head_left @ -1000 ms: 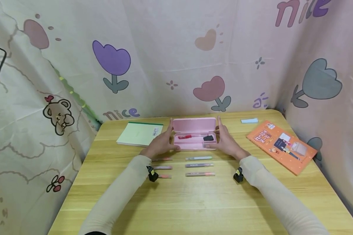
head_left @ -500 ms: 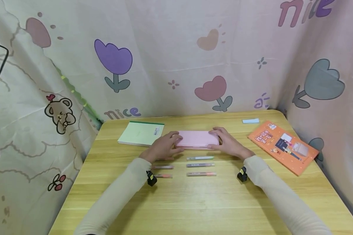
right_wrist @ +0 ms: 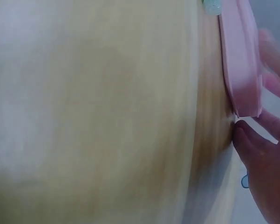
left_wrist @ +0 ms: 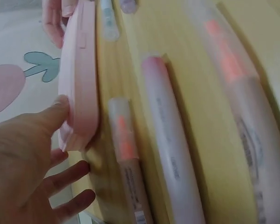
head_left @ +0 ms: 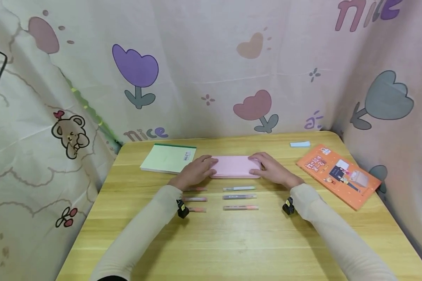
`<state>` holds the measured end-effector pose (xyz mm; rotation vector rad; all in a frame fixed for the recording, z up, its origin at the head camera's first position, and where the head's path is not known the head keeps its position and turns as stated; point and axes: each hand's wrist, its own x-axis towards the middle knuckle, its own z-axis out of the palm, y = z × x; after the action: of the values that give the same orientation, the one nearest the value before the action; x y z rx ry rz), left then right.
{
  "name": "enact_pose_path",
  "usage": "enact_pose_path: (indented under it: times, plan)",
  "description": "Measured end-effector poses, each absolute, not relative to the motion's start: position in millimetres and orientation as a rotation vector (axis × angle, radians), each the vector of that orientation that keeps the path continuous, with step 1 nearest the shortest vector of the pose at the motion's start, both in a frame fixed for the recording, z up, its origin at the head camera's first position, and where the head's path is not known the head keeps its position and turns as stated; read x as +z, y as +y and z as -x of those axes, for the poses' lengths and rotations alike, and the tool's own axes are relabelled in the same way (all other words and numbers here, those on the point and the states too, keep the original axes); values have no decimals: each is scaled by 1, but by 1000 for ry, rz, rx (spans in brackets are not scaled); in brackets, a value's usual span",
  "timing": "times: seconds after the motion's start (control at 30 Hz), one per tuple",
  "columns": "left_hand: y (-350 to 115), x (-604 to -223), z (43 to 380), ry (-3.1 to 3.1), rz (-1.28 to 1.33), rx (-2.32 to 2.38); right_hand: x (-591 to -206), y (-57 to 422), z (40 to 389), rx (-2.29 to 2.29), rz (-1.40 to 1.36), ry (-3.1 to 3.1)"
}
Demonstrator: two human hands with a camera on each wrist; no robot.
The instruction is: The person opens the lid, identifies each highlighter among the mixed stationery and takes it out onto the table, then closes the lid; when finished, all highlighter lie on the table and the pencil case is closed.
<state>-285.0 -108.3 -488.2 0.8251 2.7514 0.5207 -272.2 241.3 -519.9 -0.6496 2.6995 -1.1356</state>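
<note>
A pink pencil case (head_left: pixel 232 166) lies closed on the table, long side towards me. At its left end my left hand (head_left: pixel 194 171) holds it, the thumb (left_wrist: pixel 60 106) on the lid's edge and the lower fingers spread past the corner in the left wrist view. My right hand (head_left: pixel 272 169) grips the other end, thumb and fingers bent about the corner. What the case contains is hidden under the lid. Just in front of it lie two columns of pens; a white pen (head_left: pixel 239 188) is nearest on the right, and an orange-tipped highlighter (left_wrist: pixel 126 140) sits close to my left hand.
A pale green notebook (head_left: pixel 167 158) lies behind my left hand. To the right are an orange book (head_left: pixel 337 175) and a small light-blue strip (head_left: pixel 300 144). A printed curtain (head_left: pixel 197 70) hangs along the table's back and sides.
The pencil case stood open with a red pen and a black item inside; its lid has come down towards me. Both hands moved from the raised lid's sides to the closed case's ends.
</note>
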Motion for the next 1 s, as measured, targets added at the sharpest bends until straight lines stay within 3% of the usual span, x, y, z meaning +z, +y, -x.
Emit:
enact_pose_path:
  times: [1.0]
  plan:
    - [-108, -489, 293, 2780, -779, 586, -519, 258, 271, -1143, 627, 2697]
